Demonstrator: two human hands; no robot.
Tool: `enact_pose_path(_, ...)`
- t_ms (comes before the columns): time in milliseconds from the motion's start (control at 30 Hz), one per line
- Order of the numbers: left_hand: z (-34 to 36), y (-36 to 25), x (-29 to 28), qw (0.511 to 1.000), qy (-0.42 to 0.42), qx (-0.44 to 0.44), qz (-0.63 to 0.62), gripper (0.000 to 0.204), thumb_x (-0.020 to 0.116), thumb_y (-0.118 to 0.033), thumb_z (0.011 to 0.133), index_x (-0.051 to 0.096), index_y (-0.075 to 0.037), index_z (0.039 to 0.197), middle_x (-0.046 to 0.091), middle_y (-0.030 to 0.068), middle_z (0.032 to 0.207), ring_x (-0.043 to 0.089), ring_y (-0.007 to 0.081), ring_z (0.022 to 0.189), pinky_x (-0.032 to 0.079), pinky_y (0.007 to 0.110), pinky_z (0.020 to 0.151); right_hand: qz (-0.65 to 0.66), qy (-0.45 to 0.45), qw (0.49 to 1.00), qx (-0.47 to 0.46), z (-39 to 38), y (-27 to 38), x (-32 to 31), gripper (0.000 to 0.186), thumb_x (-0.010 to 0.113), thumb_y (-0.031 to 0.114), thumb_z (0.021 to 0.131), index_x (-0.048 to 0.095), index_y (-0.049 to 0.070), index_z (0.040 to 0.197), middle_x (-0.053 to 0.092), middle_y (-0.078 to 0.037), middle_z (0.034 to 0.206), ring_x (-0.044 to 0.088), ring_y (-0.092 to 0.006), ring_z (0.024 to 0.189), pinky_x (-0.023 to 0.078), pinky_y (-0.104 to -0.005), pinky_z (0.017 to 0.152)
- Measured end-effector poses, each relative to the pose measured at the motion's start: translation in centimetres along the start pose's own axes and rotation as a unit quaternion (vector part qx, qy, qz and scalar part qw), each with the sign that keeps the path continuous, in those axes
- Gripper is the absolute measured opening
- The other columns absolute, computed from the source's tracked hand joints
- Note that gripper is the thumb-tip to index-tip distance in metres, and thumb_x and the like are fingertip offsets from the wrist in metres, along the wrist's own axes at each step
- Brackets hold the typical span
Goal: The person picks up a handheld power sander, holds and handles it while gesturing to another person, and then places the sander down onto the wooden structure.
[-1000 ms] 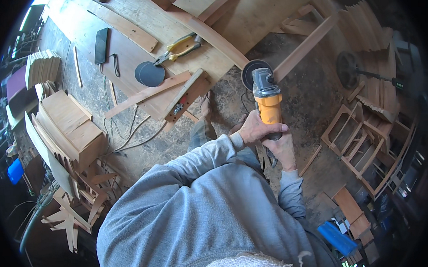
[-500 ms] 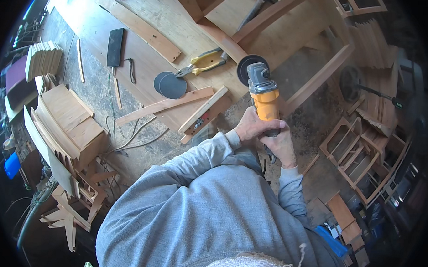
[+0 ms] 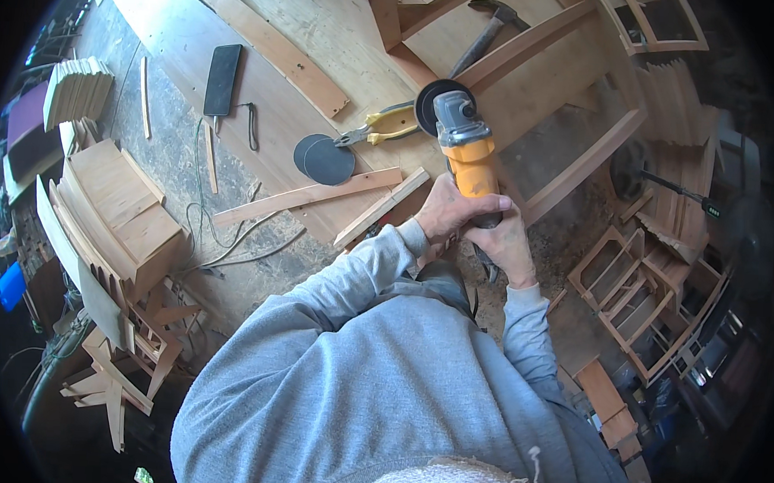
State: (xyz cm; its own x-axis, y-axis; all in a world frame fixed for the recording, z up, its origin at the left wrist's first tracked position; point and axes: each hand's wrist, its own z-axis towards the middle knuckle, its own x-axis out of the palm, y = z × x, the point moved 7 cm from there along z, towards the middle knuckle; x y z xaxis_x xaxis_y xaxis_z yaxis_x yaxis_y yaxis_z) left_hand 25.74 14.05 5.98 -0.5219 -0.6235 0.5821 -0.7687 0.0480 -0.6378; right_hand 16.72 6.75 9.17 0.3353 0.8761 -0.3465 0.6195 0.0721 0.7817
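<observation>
Both my hands are closed round a yellow angle grinder [image 3: 472, 166] with a grey head. My left hand [image 3: 454, 208] wraps its body, thumb lying across. Behind it, my right hand [image 3: 508, 245] grips the dark rear end. A dark round disc [image 3: 427, 99] on the grinder's head is at a wooden frame piece [image 3: 412, 66]; whether they touch I cannot tell. Left of the disc lie yellow-handled pliers [image 3: 382, 125], their jaws by two dark round sanding discs [image 3: 328, 159]. A hammer [image 3: 482, 45] rests beyond the grinder, beside a wooden rail [image 3: 529, 42].
A black phone [image 3: 223, 79] and wood strips [image 3: 279, 51] lie on the board at left. Stacked curved wooden panels [image 3: 116, 208] stand further left. Wooden frames [image 3: 639, 300] are at right, near a fan-like round thing [image 3: 634, 157]. A cable [image 3: 240, 244] crosses the floor.
The grinder has moved left relative to the bench, its disc now closer to the pliers. Both hands keep their grip. The view has shifted slightly, so the bench things appear further right.
</observation>
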Motion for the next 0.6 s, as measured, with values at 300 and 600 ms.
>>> enact_pose_path(300, -1.3, 1.8, 2.9, 0.998, 0.044, -0.037, -0.022, 0.033, 0.087, -0.012, 0.077, 0.066, -0.004, 0.101, 0.07, 0.0058, 0.091, 0.064, 0.0131, 0.079, 0.054, 0.025, 0.075, 0.031, -0.034, 0.998, 0.043, -3.7, 1.5, -1.3, 0.037, 0.08, 0.009, 0.071, 0.068, -0.004, 0.103, 0.073, -0.014, 0.09, 0.066, -0.0224, 0.074, 0.053, -0.0323, 0.067)
enact_pose_path(600, -0.9, 5.0, 2.6, 0.997, 0.045, -0.055, 0.014, 0.034, 0.087, -0.012, 0.077, 0.066, -0.004, 0.103, 0.07, 0.0059, 0.091, 0.065, 0.0134, 0.079, 0.054, 0.025, 0.076, 0.012, -0.044, 0.997, 0.058, -5.1, -1.9, -1.4, 0.037, 0.081, 0.01, 0.072, 0.068, -0.004, 0.103, 0.074, -0.013, 0.086, 0.067, -0.0218, 0.071, 0.052, -0.0326, 0.064)
